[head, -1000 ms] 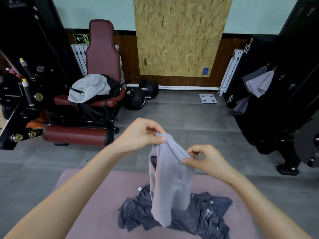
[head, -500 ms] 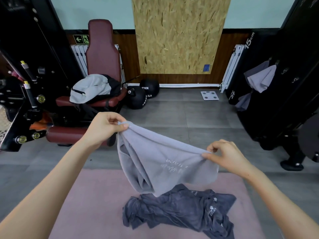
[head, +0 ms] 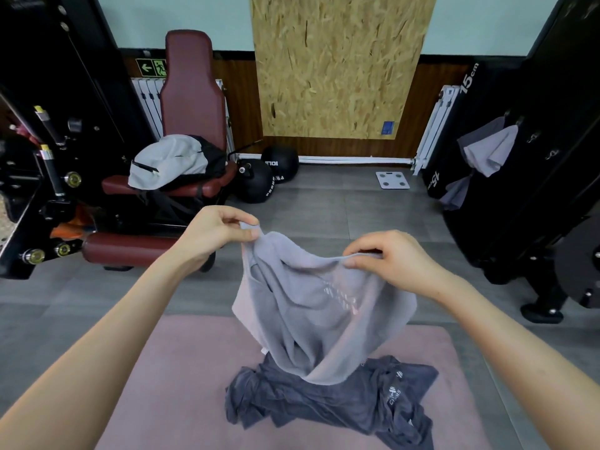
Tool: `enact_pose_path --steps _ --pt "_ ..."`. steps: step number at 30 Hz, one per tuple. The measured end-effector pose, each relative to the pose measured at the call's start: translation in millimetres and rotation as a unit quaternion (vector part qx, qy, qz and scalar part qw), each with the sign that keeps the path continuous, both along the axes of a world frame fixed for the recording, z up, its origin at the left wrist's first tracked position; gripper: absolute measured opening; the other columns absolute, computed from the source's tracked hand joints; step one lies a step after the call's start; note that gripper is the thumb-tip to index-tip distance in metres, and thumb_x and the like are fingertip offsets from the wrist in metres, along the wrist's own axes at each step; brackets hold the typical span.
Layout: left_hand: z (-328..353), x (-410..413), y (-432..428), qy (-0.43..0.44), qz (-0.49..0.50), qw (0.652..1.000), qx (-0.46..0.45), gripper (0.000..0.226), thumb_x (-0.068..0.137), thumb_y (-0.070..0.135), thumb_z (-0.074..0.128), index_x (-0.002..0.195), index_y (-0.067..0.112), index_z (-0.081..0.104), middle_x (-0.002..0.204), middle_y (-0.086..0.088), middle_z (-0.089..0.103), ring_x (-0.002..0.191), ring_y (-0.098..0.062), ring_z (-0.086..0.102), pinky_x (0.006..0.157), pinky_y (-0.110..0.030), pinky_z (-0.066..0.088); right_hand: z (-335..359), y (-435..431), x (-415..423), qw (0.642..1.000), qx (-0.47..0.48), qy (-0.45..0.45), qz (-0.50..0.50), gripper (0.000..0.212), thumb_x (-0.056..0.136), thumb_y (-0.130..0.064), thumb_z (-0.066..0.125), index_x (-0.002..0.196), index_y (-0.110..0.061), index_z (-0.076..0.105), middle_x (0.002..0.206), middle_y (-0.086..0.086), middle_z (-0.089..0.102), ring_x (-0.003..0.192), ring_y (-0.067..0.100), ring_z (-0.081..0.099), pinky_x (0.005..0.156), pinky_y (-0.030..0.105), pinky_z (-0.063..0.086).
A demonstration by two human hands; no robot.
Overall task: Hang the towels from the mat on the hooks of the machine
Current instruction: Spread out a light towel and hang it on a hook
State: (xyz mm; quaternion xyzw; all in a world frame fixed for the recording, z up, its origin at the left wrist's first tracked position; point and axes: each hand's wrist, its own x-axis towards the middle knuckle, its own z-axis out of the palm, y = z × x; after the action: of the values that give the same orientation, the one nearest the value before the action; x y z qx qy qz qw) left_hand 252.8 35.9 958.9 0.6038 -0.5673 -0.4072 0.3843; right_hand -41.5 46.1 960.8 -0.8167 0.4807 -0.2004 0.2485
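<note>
A light grey towel (head: 311, 313) hangs in the air above the pink mat (head: 181, 384). My left hand (head: 217, 237) pinches its upper left edge and my right hand (head: 394, 258) pinches its upper right edge, so the cloth sags between them. A crumpled dark grey towel (head: 341, 407) lies on the mat below. On the black machine (head: 552, 157) at the right, two grey towels (head: 487, 151) hang from hooks, with a third grey piece (head: 456, 193) lower down.
A dark red seat machine (head: 191, 102) with a white and black bag (head: 172, 160) stands at the left. Two black medicine balls (head: 269, 173) and a white scale (head: 392, 180) lie by the back wall. Grey floor lies between the mat and both machines.
My hands have come closer together, so the stretched light grey towel now droops in a fold between them. The view has tilted a little.
</note>
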Motion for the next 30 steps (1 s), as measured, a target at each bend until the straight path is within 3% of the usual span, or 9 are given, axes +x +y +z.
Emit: enact_pose_path --steps 3,6,11,15,19,22,24,27,30 --pt "4 -17 -2 0.006 -0.039 0.999 -0.015 0.031 0.057 0.019 0.079 0.087 0.014 0.072 0.062 0.006 0.057 0.066 -0.012 0.047 0.066 -0.023 0.039 16 -7 11 0.999 0.019 -0.023 0.042 0.009 0.08 -0.037 0.067 0.073 -0.042 0.066 0.085 -0.018 0.069 0.088 0.001 0.061 0.085 0.027 0.045" --pt "4 -27 -5 -0.003 -0.05 0.999 -0.019 0.026 0.067 0.002 0.079 0.091 0.012 0.071 0.057 0.009 0.053 0.063 -0.011 0.046 0.062 -0.021 0.037 30 -14 10 0.994 0.031 -0.075 0.075 0.003 0.079 -0.03 0.068 0.077 -0.032 0.069 0.083 -0.009 0.07 0.082 0.009 0.064 0.081 0.032 0.047" --pt "-6 -46 -2 -0.093 -0.094 0.991 -0.015 0.028 0.064 0.014 0.084 0.088 0.018 0.07 0.058 0.004 0.051 0.051 -0.004 0.043 0.057 -0.017 0.037 46 -19 10 0.989 0.018 -0.077 0.125 0.007 0.083 -0.011 0.068 0.083 -0.017 0.072 0.081 -0.022 0.067 0.078 -0.003 0.058 0.074 0.011 0.041" --pt "-15 -60 -2 -0.155 -0.085 0.983 -0.042 0.02 0.067 0.008 0.079 0.077 0.021 0.068 0.048 0.007 0.046 0.043 -0.003 0.041 0.051 -0.014 0.034 43 -24 1 0.99 0.011 -0.096 0.099 0.009 0.084 -0.008 0.066 0.082 -0.015 0.071 0.081 -0.017 0.068 0.076 -0.001 0.059 0.072 0.012 0.043" --pt "-4 -58 -1 0.002 -0.079 0.997 0.009 0.021 0.069 -0.008 0.075 0.078 0.009 0.067 0.04 0.015 0.043 0.04 0.0 0.04 0.049 -0.009 0.035 20 -29 -15 0.999 0.002 0.012 0.032 0.021 0.085 -0.016 0.066 0.07 -0.032 0.063 0.069 -0.008 0.065 0.062 0.006 0.053 0.065 0.029 0.045" --pt "7 -61 0 0.065 -0.1 0.992 0.031 0.025 0.07 -0.015 0.07 0.075 0.009 0.064 0.042 0.013 0.052 0.042 0.002 0.048 0.049 -0.008 0.038 0 -25 -11 0.995 0.001 0.099 0.007 0.026 0.085 -0.021 0.063 0.068 -0.037 0.053 0.073 -0.004 0.066 0.071 0.018 0.059 0.073 0.041 0.05" --pt "13 -64 2 0.11 -0.096 0.988 0.059 0.026 0.073 -0.017 0.065 0.075 0.008 0.063 0.047 0.009 0.057 0.046 0.001 0.054 0.049 -0.01 0.042 -5 -21 -5 0.998 -0.006 0.056 -0.001 0.026 0.088 -0.018 0.06 0.072 -0.037 0.05 0.078 -0.008 0.063 0.079 0.017 0.059 0.079 0.041 0.048" --pt "20 -65 1 0.194 -0.056 0.974 0.103 0.027 0.076 -0.018 0.06 0.078 0.009 0.062 0.054 0.002 0.063 0.051 -0.005 0.06 0.054 -0.018 0.047 -4 -9 13 0.994 0.034 -0.106 -0.016 0.02 0.09 -0.007 0.056 0.085 -0.027 0.055 0.086 -0.011 0.06 0.082 0.0 0.056 0.077 0.02 0.043" --pt "31 -67 2 0.252 -0.037 0.958 0.13 0.027 0.078 -0.018 0.056 0.084 0.008 0.06 0.057 0.002 0.067 0.056 -0.005 0.065 0.057 -0.019 0.052 -6 6 42 0.962 0.095 -0.257 -0.012 0.013 0.087 -0.006 0.062 0.094 -0.017 0.058 0.088 -0.001 0.06 0.08 0.006 0.057 0.071 0.014 0.045"
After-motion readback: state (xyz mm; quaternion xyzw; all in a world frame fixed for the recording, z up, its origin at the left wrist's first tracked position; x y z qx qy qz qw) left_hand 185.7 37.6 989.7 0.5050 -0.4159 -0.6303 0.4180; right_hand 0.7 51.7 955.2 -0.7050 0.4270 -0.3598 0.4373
